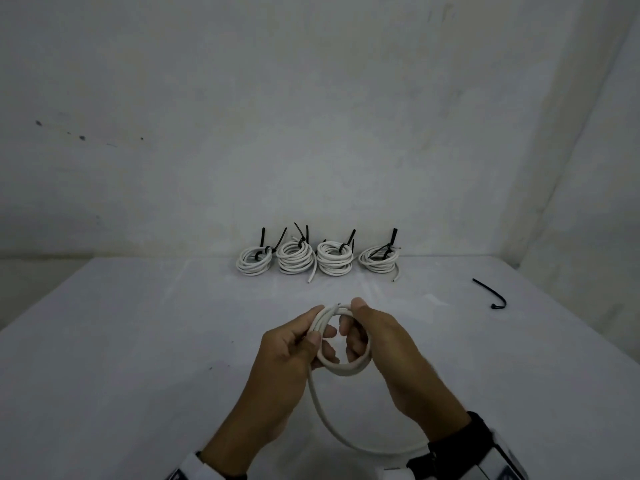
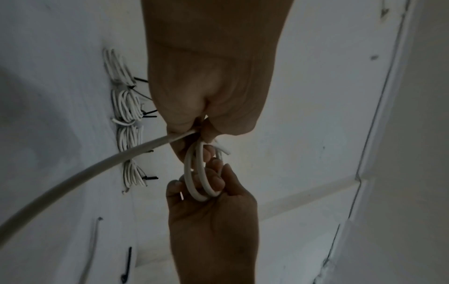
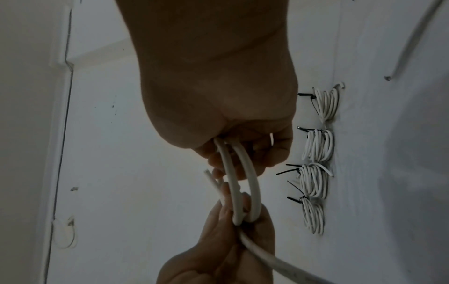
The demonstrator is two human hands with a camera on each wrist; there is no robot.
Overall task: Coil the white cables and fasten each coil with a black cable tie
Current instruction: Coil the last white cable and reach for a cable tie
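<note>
Left hand [image 1: 294, 355]: fingers curled round the left side of a small coil, thumb pressing the turns down.
Cable in hand [image 1: 341, 367]: a round white plastic-sheathed cable, two or three turns wound so far, held above the white counter [image 1: 121, 358] between both hands; its loose tail [image 1: 332, 434] sweeps down toward the person and off to the right.
Right hand [image 1: 384, 341]: fingers hooked through the ring, thumb clamped on top near the cut end.
Finished coils [image 1: 317, 259]: four white bundles in a row by the back wall, each cinched with a black tie.
Spare tie [image 1: 490, 295]: a thin black plastic strap with a hooked end, lying well apart on the right.
Handling: likely light, springy and smooth; turns will probably spring open unless pinched where they cross.
</note>
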